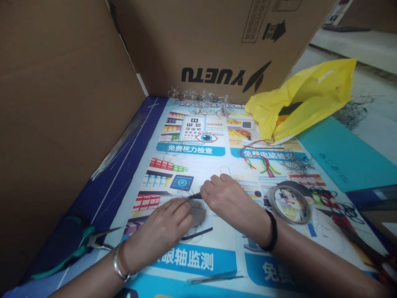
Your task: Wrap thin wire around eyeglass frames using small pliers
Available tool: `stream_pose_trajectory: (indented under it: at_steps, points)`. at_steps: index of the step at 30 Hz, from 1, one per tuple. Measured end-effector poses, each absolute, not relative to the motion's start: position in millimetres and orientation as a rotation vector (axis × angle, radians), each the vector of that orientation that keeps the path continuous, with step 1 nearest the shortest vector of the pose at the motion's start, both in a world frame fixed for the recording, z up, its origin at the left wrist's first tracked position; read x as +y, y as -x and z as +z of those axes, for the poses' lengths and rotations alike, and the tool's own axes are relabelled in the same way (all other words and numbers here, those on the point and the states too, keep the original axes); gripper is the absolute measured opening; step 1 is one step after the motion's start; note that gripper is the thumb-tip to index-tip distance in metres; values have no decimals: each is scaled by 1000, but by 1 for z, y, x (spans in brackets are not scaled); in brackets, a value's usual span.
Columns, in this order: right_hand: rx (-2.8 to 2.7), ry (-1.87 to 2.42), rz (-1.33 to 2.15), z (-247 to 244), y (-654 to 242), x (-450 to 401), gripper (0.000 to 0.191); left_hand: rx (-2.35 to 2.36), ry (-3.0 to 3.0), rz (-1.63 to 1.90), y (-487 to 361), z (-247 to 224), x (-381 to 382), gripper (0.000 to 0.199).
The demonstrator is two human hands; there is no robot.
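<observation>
Over the printed poster sheet (186, 165), my two hands meet with a short dark strip (195, 195) stretched between their fingertips. My left hand (169, 221), palm down, is closed at the strip's left end; its fingertips are partly hidden. My right hand (228, 198) is closed in a pinch on the right end. A thin wire loop (226, 169) shows just beyond the right knuckles. Fine wires curve around a greyish round patch (197, 215) beneath the hands; I cannot tell whether that patch is printed.
Green-handled pliers (82, 244) lie at left, jaws apart. A clear tape roll (289, 205), black elastic loops (344, 207) and scissors (366, 244) are at right. Coloured threads (268, 165) trail near a yellow bag (297, 99). Thin dark strips (214, 278) lie in front. Cardboard walls (173, 45) stand behind and left.
</observation>
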State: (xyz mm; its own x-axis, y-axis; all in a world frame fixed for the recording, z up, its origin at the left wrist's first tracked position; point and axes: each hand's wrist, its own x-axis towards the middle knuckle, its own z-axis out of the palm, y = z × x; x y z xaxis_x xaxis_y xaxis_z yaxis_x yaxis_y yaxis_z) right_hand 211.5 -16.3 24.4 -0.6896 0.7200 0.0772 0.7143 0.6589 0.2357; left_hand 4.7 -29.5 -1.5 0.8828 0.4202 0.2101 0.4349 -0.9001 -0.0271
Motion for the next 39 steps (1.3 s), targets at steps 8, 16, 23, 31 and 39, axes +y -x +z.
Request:
stream_pose_trajectory:
  at_steps: [8, 16, 23, 31, 39]
  points:
    - [2845, -1269, 454, 24, -222, -15, 11, -693, 2977, -329, -3, 2, -30, 31]
    - [2887, -1209, 428, 23, -221, -15, 8, -693, 2959, -353, -2, -1, -29, 30]
    - [2892, -1193, 430, 22, -217, -16, 10, -691, 2942, -374, -4, 0, -30, 28]
    - [2871, -1170, 437, 23, -214, -20, 9, -717, 2955, -365, -2, -2, -30, 27]
    - [2863, -1209, 406, 19, -214, -21, 10, -719, 2946, -388, -2, -2, -31, 28]
